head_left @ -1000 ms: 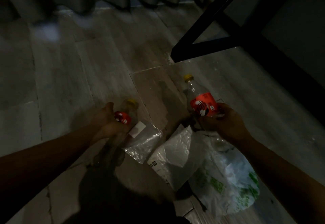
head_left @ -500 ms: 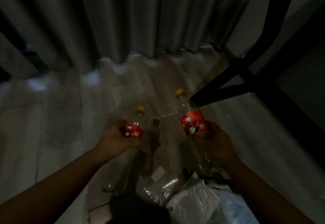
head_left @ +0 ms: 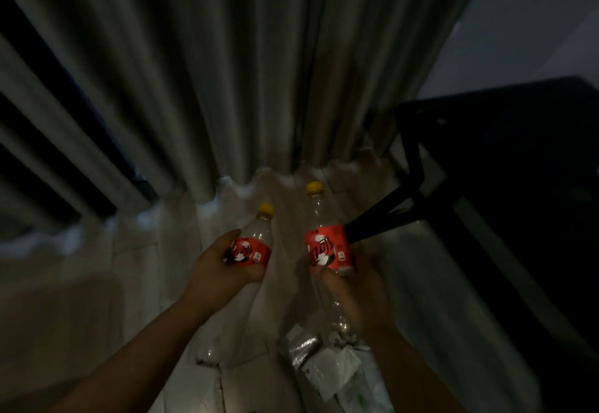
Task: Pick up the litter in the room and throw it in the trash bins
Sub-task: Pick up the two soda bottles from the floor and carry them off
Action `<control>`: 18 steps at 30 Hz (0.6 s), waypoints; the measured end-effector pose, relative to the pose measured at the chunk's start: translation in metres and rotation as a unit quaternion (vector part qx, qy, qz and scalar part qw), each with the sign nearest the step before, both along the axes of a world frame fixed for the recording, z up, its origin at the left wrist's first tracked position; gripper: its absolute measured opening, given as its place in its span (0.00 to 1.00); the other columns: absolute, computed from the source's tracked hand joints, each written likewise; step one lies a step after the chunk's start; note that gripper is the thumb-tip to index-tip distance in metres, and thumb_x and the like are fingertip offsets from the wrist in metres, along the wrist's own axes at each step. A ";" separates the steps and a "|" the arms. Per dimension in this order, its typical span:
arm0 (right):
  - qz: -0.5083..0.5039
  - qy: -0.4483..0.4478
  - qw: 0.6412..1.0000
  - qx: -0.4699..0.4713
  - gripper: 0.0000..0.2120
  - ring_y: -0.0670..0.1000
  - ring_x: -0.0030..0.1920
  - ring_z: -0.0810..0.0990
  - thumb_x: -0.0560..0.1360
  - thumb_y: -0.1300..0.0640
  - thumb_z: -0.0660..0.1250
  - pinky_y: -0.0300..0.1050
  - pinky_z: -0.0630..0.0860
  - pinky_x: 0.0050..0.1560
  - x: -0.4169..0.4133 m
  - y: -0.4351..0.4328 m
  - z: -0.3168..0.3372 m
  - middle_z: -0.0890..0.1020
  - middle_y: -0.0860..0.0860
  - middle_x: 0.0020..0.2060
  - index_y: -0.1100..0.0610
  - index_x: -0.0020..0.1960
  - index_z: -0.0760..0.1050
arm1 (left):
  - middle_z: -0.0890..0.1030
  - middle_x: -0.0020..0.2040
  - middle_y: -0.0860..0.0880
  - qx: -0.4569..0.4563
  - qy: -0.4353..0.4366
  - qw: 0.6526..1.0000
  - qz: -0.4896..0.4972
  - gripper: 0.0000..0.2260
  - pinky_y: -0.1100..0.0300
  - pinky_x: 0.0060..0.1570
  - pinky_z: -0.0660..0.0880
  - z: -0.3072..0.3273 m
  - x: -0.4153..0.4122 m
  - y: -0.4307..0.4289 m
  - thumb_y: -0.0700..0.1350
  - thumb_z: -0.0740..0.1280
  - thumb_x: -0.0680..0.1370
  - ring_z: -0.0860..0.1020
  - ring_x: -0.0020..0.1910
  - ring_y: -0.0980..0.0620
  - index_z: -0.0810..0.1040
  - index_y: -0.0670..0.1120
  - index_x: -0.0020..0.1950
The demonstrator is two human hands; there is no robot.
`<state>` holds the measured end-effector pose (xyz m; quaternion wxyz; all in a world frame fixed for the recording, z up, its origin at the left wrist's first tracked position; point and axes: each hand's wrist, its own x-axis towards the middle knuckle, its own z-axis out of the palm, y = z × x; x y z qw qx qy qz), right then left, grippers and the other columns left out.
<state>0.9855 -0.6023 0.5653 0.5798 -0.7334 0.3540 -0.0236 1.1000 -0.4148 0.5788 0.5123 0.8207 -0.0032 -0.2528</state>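
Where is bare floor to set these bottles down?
Bare floor lies left of the left hand, bordered by the curtain hem. Crowded: plastic bags below the right hand, black table frame beside it.

The person's two arms show in dim light, both uncovered along the whole stretch in view. The left hand is bare, with a rounded thumb and a smooth back, and the left forearm behind it is slim and bare up to the bottom edge of the frame. The right hand is bare too, seen from its broad back, and the right forearm is also uncovered. Nails, creases and other fine detail are lost in the gloom and blur; clothing higher up the arms lies out of view
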 end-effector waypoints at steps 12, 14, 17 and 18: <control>-0.111 -0.190 0.975 -0.011 0.24 0.45 0.42 0.84 0.66 0.52 0.77 0.37 0.76 0.37 -0.057 -0.008 0.341 0.84 0.47 0.44 0.51 0.60 0.76 | 0.79 0.58 0.48 -0.125 -0.102 0.987 -0.024 0.38 0.58 0.55 0.75 0.330 -0.046 -0.018 0.46 0.76 0.58 0.78 0.51 0.53 0.71 0.48 0.68; -0.132 -0.216 0.967 -0.023 0.23 0.46 0.42 0.84 0.67 0.51 0.76 0.36 0.76 0.35 -0.079 0.004 0.376 0.84 0.47 0.45 0.49 0.61 0.75 | 0.78 0.53 0.54 -0.163 -0.127 0.977 -0.048 0.38 0.60 0.52 0.74 0.362 -0.058 -0.017 0.47 0.76 0.57 0.77 0.47 0.59 0.71 0.50 0.67; -0.174 -0.263 0.948 -0.045 0.21 0.45 0.39 0.85 0.67 0.51 0.76 0.35 0.77 0.33 -0.114 0.032 0.414 0.85 0.47 0.42 0.49 0.58 0.76 | 0.77 0.53 0.55 -0.199 -0.158 0.962 -0.098 0.36 0.65 0.49 0.72 0.395 -0.077 -0.011 0.40 0.78 0.64 0.76 0.46 0.64 0.69 0.52 0.69; -0.189 -0.273 0.942 -0.050 0.21 0.46 0.40 0.85 0.67 0.51 0.76 0.38 0.78 0.35 -0.126 0.042 0.422 0.86 0.47 0.42 0.49 0.58 0.77 | 0.77 0.54 0.55 -0.215 -0.159 0.957 -0.115 0.35 0.66 0.49 0.72 0.401 -0.085 -0.009 0.38 0.77 0.65 0.76 0.46 0.64 0.69 0.52 0.69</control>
